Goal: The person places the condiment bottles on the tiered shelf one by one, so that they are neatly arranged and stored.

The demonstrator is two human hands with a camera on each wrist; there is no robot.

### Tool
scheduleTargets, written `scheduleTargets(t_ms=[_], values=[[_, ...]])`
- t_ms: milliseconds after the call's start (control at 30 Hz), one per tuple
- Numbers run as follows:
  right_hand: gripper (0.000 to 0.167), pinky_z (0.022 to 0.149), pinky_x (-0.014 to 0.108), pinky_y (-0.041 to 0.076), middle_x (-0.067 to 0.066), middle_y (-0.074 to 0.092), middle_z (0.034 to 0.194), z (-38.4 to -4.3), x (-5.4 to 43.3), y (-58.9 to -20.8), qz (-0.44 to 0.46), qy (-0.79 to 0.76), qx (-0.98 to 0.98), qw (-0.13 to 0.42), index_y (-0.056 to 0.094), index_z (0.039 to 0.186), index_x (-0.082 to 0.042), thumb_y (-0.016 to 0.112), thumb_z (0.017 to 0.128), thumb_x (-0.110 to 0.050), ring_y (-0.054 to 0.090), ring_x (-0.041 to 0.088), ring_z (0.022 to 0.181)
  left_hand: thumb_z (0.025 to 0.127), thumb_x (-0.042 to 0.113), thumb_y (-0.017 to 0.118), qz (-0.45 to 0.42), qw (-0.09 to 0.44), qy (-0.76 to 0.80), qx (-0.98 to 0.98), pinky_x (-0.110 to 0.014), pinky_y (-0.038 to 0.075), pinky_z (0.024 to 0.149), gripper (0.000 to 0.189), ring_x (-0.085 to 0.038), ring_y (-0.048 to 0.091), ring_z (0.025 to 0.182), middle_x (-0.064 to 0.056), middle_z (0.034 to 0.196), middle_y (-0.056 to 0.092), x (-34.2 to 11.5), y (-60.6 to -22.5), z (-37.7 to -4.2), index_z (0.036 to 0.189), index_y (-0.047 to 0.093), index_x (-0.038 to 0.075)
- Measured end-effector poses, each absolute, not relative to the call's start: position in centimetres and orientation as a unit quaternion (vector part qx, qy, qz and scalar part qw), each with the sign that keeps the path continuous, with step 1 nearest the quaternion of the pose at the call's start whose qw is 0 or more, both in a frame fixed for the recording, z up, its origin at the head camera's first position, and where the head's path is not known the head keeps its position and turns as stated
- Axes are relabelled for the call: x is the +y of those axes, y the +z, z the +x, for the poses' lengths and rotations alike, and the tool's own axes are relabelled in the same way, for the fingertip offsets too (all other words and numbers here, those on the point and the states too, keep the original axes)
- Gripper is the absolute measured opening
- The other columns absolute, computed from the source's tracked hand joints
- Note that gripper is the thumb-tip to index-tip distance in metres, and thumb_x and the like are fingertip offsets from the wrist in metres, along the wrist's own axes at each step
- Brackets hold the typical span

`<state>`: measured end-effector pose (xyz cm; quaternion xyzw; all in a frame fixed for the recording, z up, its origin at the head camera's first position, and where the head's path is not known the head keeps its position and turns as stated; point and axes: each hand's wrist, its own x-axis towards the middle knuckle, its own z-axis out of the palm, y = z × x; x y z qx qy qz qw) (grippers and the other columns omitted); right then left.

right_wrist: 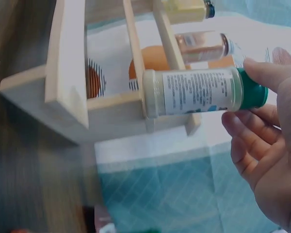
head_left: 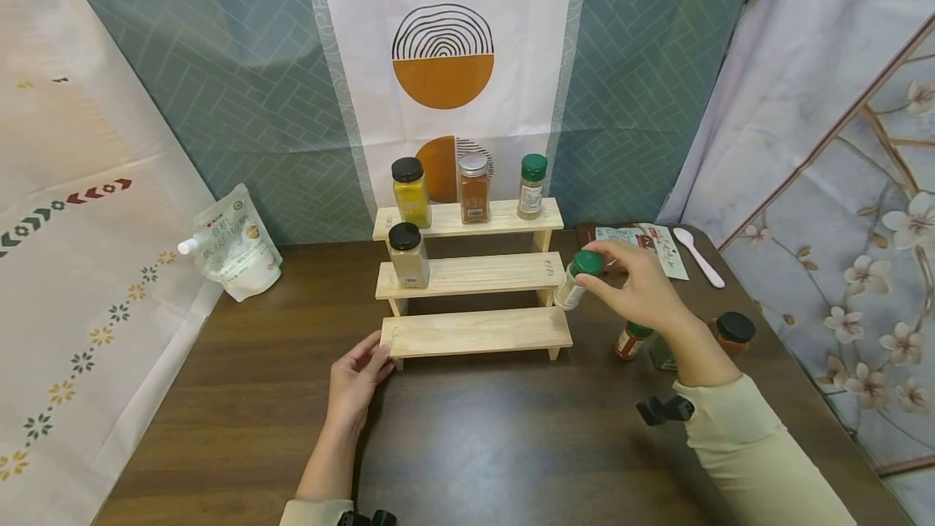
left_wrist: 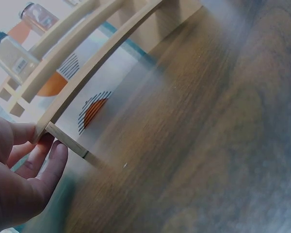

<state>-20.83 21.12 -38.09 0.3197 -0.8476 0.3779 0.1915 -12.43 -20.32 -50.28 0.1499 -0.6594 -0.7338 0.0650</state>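
Observation:
My right hand [head_left: 635, 282] pinches a spice jar [right_wrist: 199, 92] by its green cap, with the jar tilted beside the right end of a wooden three-step rack [head_left: 475, 333]. My left hand [head_left: 355, 380] grips the left end of the lowest step, thumb on top and fingers below, as the left wrist view shows. On the top step stand a yellow jar with a black lid [head_left: 411, 193], an orange-brown jar with a silver lid [head_left: 473, 189] and a green-capped jar [head_left: 532, 187]. A black-lidded jar of pale powder [head_left: 409, 256] sits at the middle step's left end.
Right of the rack stand a green-capped red jar [head_left: 630, 342], a green jar [head_left: 662, 354] partly behind my forearm, and a black-lidded jar [head_left: 733, 333]. Behind them lie a printed packet [head_left: 650, 242] and a white spoon [head_left: 699, 256]. A spouted pouch [head_left: 235, 246] stands back left.

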Motion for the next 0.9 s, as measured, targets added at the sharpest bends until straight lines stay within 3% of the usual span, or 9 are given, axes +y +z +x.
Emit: scheduleTargets(t_ms=[367,700,900], values=[[0.036,0.053,0.028,0.046,0.002,0.063,0.092,-21.4,17.4,-36.5,0.291,0.393,-0.853,0.185,0.067,0.119,-0.004,0.081,0.087,-0.013,0.053,0.023,0.065,0.100,-0.001,0.062,0.151,0.065,-0.737,-0.656,-0.027,0.061,0.084,0.038,-0.009,0.068,0.085,-0.003,0.094,0.060,-20.3,-50.3,-12.4,0.137,0.058,-0.007],[0.041,0.069,0.042,0.056,0.008,0.065,0.101,-23.0,13.9,-36.1,0.289,0.417,-0.845,0.167,0.066,0.124,0.001,0.079,0.090,-0.016,0.062,0.025,0.082,0.099,-0.002,0.062,0.149,0.066,-0.738,-0.655,-0.028,0.061,0.084,0.038,-0.010,0.068,0.084,-0.004,0.094,0.061,-20.3,-50.2,-12.4,0.136,0.058,-0.009],[0.043,0.067,0.036,0.051,0.010,0.067,0.101,-24.1,12.0,-36.1,0.296,0.410,-0.850,0.146,0.066,0.126,0.000,0.080,0.090,-0.019,0.060,0.027,0.082,0.099,-0.001,0.063,0.150,0.066,-0.737,-0.656,-0.027,0.061,0.084,0.038,-0.009,0.067,0.085,-0.005,0.095,0.060,-20.3,-50.2,-12.4,0.136,0.058,-0.009]])
